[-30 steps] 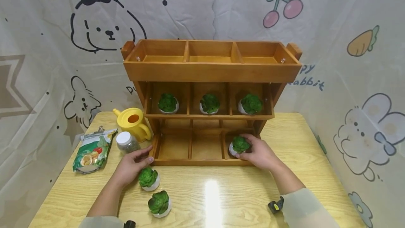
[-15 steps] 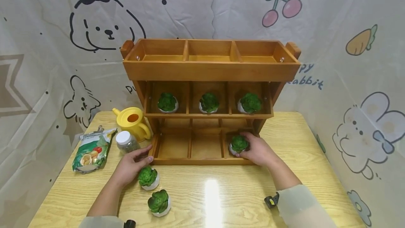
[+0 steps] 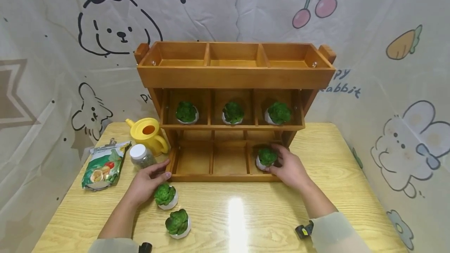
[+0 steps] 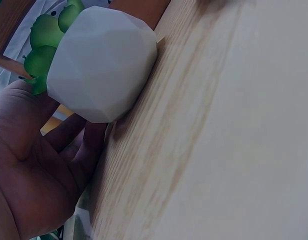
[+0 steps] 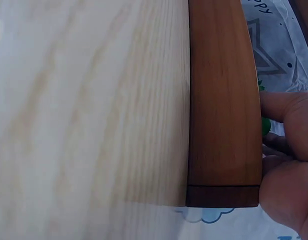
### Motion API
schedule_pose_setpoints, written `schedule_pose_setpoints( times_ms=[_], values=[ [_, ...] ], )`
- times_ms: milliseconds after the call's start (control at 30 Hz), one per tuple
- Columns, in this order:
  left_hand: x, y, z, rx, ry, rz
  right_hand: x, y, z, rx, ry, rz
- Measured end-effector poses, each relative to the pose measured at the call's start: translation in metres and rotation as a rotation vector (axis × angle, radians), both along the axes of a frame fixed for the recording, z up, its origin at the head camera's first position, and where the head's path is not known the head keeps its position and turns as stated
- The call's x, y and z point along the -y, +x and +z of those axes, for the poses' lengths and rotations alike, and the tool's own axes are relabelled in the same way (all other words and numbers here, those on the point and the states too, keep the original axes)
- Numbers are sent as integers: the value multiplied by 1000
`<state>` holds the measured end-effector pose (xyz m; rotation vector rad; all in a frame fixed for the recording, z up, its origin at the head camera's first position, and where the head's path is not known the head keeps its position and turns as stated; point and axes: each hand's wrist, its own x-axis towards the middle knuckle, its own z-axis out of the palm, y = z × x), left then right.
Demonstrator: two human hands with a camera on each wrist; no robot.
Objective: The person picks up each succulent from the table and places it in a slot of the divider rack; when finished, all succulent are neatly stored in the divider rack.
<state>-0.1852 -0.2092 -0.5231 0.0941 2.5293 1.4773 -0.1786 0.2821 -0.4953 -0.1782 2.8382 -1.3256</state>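
Observation:
My right hand holds a small artificial succulent in a white pot, which sits in the lower right compartment of the wooden tiered shelf. Thumb and fingers are on its right side. In the right wrist view the shelf's front board hides most of this plant. The left hand touches the shelf's lower left end with thumb and fingertips. Close beside it on the table stands a potted succulent, whose faceted white pot fills the upper left wrist view. Another potted succulent stands nearer the front.
Three potted succulents stand in the middle tier, including a central one. Left of the shelf are a yellow watering can, a white-capped jar and a green-and-white bag with a clip. A patterned cloth hangs behind.
My right hand's fingers have shifted slightly back and right around the potted succulent, which stays in the lower right compartment. The left hand keeps its place at the shelf's left end.

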Motion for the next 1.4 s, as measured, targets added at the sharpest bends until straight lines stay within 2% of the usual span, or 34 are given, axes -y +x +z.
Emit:
schedule_pose_setpoints(
  times_ms=[100,200,467,667,833,1000,1100,1400],
  values=[
    [-1,1,0,0,9,1,-2,2,1,17,-102,6],
    [-1,1,0,-2,12,4,-2,4,3,9,-158,15],
    [0,0,0,-1,12,0,0,12,3,-46,-193,-12],
    [0,-1,1,-4,5,0,4,17,9,-95,-237,-33],
    [0,-2,0,-3,2,-3,10,19,14,-110,-266,-19],
    [0,-2,0,0,4,-4,17,21,15,-78,-331,4],
    [0,-2,1,-3,7,-5,22,24,18,-57,-360,28],
    [0,-2,1,-10,-3,-7,36,29,20,-66,-406,109]
  ],
)
